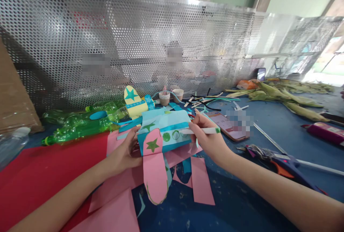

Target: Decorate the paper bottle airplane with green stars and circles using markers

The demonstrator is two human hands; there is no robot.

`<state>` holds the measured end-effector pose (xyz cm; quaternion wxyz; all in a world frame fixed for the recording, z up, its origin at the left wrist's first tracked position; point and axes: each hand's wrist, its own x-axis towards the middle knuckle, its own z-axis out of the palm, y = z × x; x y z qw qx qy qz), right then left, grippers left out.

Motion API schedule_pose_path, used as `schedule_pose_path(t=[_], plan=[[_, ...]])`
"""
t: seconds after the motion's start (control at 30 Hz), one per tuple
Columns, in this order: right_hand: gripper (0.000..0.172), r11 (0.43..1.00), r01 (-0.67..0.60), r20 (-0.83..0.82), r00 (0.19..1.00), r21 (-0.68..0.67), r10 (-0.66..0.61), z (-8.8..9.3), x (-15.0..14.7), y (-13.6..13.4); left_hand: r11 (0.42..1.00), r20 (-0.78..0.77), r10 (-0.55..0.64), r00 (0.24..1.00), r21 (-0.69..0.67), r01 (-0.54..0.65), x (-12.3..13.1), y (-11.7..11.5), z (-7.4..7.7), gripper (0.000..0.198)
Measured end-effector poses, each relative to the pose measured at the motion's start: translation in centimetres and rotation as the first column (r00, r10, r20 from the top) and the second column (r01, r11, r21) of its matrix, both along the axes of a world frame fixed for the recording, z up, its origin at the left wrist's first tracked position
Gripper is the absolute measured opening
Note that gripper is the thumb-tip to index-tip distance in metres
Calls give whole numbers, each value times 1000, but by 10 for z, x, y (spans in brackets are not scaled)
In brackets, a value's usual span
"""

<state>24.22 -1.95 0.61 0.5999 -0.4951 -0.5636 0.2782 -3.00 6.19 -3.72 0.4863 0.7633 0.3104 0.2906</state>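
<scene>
My left hand (126, 153) grips the left end of a paper craft (166, 119) shaped like a plane, its fingers partly hidden behind it. The body is wrapped in light and darker blue paper, and a pink wing (153, 174) with a green star hangs toward me. Along a pale blue strip runs a filled green circle (166, 137), with outlined circles to its right. Closed around a white marker (209, 131), my right hand (205, 137) holds it near the craft's right end. The marker's tip is at or close to the strip; contact is hard to make out.
Red paper (67, 167) and pink paper (202, 181) lie around the craft. Green plastic bottles (86, 128) and a yellow paper craft (134, 109) are behind it. To the right are a phone (220, 121), a glue gun (282, 160) and corn husks (276, 94). A perforated metal screen (145, 34) spans the back.
</scene>
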Motion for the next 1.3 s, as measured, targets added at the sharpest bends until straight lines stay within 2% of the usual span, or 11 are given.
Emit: schedule_pose_path(t=[0.13, 0.3, 0.67, 0.8, 0.93, 1.1, 1.2, 1.3], plan=[[26, 1000, -27, 35, 999, 6, 27, 0, 0, 0, 999, -1, 5, 1000, -49, -5, 0, 0, 1, 97], [27, 999, -28, 69, 997, 24, 27, -1, 1, 0, 999, 14, 1, 1000, -47, -1, 2, -2, 5, 100], [26, 995, -97, 0, 995, -17, 97, -3, -3, -1, 1000, 10, 4, 1000, -23, -3, 1, 0, 3, 96], [25, 998, -53, 15, 998, -19, 54, -3, -3, -2, 1000, 15, -1, 1000, -30, 2, 1, -2, 4, 92], [25, 994, -108, 17, 994, -31, 108, -3, -4, -3, 1000, 16, -8, 1000, -26, 9, 2, -3, 6, 89], [26, 998, -59, 21, 998, 2, 58, -1, -4, -5, 1000, 27, 0, 1000, -17, 1, 3, -4, 6, 95], [26, 996, -87, 21, 996, -14, 87, -1, -4, -4, 1000, 9, -1, 1000, -10, 2, 2, -2, 5, 96], [26, 998, -64, 18, 998, -15, 64, -2, -3, -3, 1000, -6, -9, 1000, -11, 9, 2, -2, 5, 95]])
